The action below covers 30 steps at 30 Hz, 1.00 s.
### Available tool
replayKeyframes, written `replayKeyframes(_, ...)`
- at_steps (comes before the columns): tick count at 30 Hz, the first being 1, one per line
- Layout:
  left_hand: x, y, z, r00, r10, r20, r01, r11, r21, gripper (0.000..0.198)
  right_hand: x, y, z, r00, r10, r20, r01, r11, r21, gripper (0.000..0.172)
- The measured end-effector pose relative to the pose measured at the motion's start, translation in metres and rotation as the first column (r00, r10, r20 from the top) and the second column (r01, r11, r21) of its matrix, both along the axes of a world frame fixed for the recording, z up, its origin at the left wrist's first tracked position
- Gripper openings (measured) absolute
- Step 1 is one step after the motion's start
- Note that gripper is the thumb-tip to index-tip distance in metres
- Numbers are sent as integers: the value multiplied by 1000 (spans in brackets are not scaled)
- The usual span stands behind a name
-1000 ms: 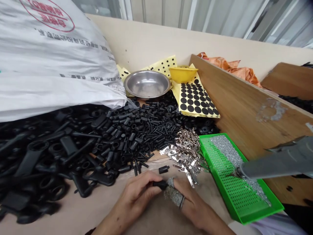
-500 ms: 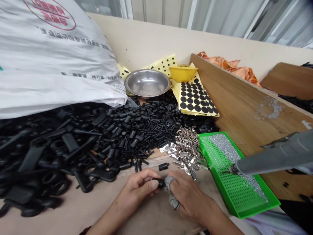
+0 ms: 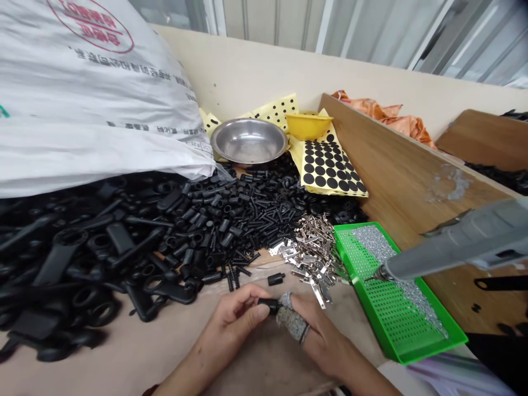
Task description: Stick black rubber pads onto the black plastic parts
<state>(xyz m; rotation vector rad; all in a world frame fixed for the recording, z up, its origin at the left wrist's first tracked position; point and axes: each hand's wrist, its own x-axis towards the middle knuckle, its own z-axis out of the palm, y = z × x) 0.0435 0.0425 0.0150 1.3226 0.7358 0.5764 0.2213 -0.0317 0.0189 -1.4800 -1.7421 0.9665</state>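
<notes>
My left hand pinches a short black plastic cylinder between thumb and fingers. At the cylinder's other end is my right hand, its thumb and a finger wrapped in grey cloth and closed on that end; the exact grip is partly hidden. A similar black cylinder with a narrow tip lies on the work surface just beyond my hands. Thin metal strips are heaped past it. Black spiral-ridged pieces and small black sleeves form a pile farther back.
At right, a green perforated tray holds small silvery pieces, with a grey power screwdriver over it. Larger black parts and a white sack are left. Behind are a metal bowl, yellow bowl and dot-sticker sheets.
My right hand has rolled, bringing its wrapped thumb over the cylinder's end. My left hand keeps its hold. The view has shifted slightly, and the screwdriver has swung a little left.
</notes>
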Motion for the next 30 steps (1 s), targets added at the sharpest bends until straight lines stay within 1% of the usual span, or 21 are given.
replayKeyframes(2, -2, -1, 2, 999, -13, -41, 18, 990, 143, 24, -5, 1, -4, 979, -61, -195, 40, 993, -109, 19)
replayKeyframes(3, -3, -2, 3, 998, -13, -61, 25, 977, 214, 21, -8, 1, -7, 950, -97, -297, 48, 985, -166, 19)
replayKeyframes(5, -5, -3, 3, 995, 1, -99, 35, 934, 355, 14, -13, 2, -14, 861, -180, -475, 34, 953, -300, 20)
replayKeyframes(6, -6, -4, 3, 994, 8, -107, 38, 903, 427, 12, -16, 2, -17, 816, -226, -532, 21, 931, -363, 21)
replayKeyframes(7, -6, -5, 2, 995, 12, -104, 41, 868, 495, 12, -17, 2, -19, 782, -267, -564, 11, 910, -416, 24)
replayKeyframes(9, -8, -7, 1, 997, 6, -81, 44, 805, 592, 13, -18, 1, -19, 750, -317, -581, 8, 882, -471, 28)
replayKeyframes(10, -8, -7, 0, 997, -1, -73, 45, 791, 611, 14, -18, 0, -17, 756, -312, -575, 13, 886, -464, 28)
replayKeyframes(11, -8, -8, 0, 997, 1, -75, 44, 795, 605, 13, -16, -2, -15, 785, -285, -550, 28, 904, -427, 26)
replayKeyframes(12, -8, -9, 1, 996, 9, -88, 43, 816, 576, 13, -13, -3, -12, 831, -237, -504, 43, 930, -365, 24)
replayKeyframes(13, -8, -10, 2, 994, 18, -105, 40, 850, 524, 12, -10, -5, -8, 885, -178, -430, 55, 958, -283, 21)
replayKeyframes(15, -7, -11, 4, 993, 18, -118, 29, 925, 379, 13, -4, -7, -3, 978, -45, -204, 29, 996, -81, 16)
replayKeyframes(16, -6, -11, 5, 994, 10, -105, 22, 954, 299, 15, -2, -8, 0, 997, 13, -74, -12, 1000, 16, 15)
replayKeyframes(17, -5, -12, 5, 997, 0, -79, 17, 975, 221, 17, 0, -8, 2, 997, 58, 41, -62, 994, 90, 15)
replayKeyframes(19, -3, -11, 4, 1000, -21, -16, 22, 996, 82, 24, 3, -7, 7, 963, 120, 240, -166, 969, 182, 16)
replayKeyframes(21, -1, -9, 2, 999, -31, 26, 31, 999, -18, 32, 4, -5, 12, 911, 138, 388, -231, 951, 205, 22)
replayKeyframes(23, -1, -7, 1, 999, -37, 31, 40, 995, -90, 39, 5, -3, 18, 859, 126, 495, -249, 950, 190, 31)
replayKeyframes(25, 0, -6, 1, 999, -36, 19, 38, 990, -139, 43, 5, -1, 23, 813, 114, 571, -260, 949, 180, 36)
replayKeyframes(28, 0, -7, 2, 1000, -23, 4, 24, 982, -186, 44, 5, 0, 25, 771, 118, 626, -289, 940, 179, 35)
replayKeyframes(30, 1, -8, 4, 1000, -4, 9, 5, 983, -182, 42, 4, 0, 23, 787, 126, 604, -287, 941, 178, 32)
